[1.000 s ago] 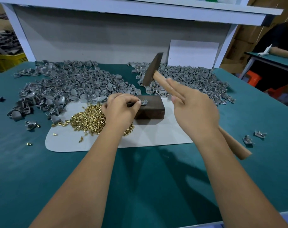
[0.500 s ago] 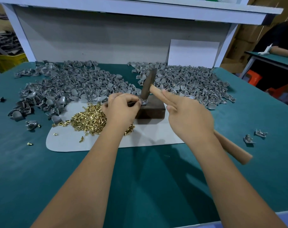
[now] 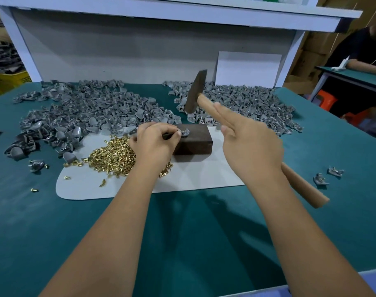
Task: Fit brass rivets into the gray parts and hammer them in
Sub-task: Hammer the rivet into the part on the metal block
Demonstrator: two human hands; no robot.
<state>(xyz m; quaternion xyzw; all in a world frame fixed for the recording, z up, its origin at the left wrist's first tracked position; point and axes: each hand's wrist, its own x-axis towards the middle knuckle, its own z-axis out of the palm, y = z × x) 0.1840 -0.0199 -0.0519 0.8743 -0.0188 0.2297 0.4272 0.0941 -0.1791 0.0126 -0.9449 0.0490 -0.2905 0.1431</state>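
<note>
a: what changed since half a second ago?
b: the hammer (image 3: 195, 92) is lifted off the dark block (image 3: 193, 140) again, wooden handle running near-right to far-left, head tilted.
a: and the hands?
b: right hand (image 3: 250, 142) grips the handle, forefingers straight along it. left hand (image 3: 155, 144) fingers pinch the gray part (image 3: 184, 132) on the block, beside the brass rivets (image 3: 114, 156).

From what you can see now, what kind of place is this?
Probably a small assembly workshop: heaps of gray parts and loose brass rivets cover a green workbench, and a second bench stands behind.
</note>
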